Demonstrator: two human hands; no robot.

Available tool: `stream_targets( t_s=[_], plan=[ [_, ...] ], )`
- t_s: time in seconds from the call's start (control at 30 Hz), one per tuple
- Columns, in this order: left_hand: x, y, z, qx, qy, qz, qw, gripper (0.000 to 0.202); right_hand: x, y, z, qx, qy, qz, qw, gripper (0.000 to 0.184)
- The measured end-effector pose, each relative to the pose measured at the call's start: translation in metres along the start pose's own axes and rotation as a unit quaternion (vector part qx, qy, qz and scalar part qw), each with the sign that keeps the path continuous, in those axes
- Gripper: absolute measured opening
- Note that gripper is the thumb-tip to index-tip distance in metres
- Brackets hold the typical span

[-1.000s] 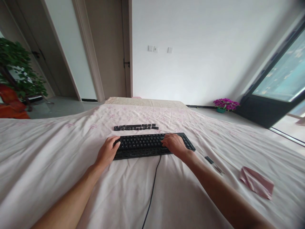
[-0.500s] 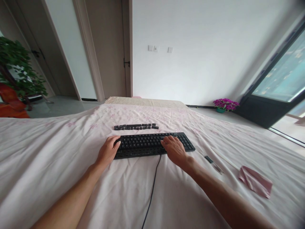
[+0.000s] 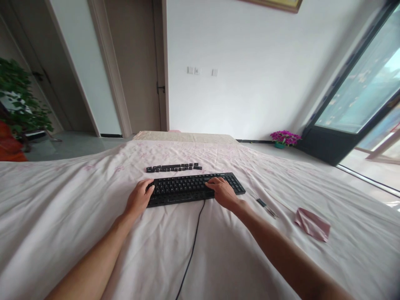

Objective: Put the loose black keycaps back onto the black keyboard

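Observation:
A black keyboard (image 3: 179, 186) lies on the cloth, its front rows stripped of keycaps down to the bare base. My left hand (image 3: 140, 196) is closed around its left end, thumb on top. Over the keys right of the middle, my right hand (image 3: 223, 191) is bent with thumb and fingertips close together; whatever may be between them is too small to make out. Loose black keycaps (image 3: 171, 168) lie in two rows behind the keyboard, one of them a long space bar. A black cable (image 3: 193, 246) runs from the keyboard's front edge towards me.
To the right on the pale flowered cloth (image 3: 268, 258) lie a thin wire-ended tool with a dark grip (image 3: 261, 203) and a pink cloth (image 3: 312, 224). Beyond stand a pot of purple flowers (image 3: 285, 137), a leafy plant (image 3: 18, 96) and a door (image 3: 134, 62).
The whole view has shifted, so the scene sits slightly further left and a picture frame shows at the top. Both hands stay at the same places on the keyboard.

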State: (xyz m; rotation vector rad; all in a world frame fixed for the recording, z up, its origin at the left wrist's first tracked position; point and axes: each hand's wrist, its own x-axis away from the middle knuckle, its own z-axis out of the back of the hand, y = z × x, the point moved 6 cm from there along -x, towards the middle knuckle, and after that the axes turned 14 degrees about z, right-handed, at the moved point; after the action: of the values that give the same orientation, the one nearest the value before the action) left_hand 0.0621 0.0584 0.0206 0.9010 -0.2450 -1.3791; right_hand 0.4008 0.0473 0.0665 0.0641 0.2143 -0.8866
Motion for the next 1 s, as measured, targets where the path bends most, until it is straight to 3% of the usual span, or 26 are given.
stream_targets(
  t_s=[0.27,0.6,1.0],
  plan=[
    [0.0006,0.0003,0.0012,0.004,0.0,-0.002,1.0,0.038,-0.0049,0.0081,0.0004,-0.028,0.079,-0.014,0.996,0.029],
    [-0.0001,0.0011,0.0001,-0.001,-0.002,-0.009,1.0,0.038,-0.0039,0.0094,-0.002,-0.02,0.104,0.013,0.994,0.021],
    [-0.0018,-0.0026,-0.0022,-0.005,-0.008,-0.01,1.0,0.038,-0.0013,0.0108,-0.0043,-0.037,0.143,-0.019,0.989,0.017]
  ],
)
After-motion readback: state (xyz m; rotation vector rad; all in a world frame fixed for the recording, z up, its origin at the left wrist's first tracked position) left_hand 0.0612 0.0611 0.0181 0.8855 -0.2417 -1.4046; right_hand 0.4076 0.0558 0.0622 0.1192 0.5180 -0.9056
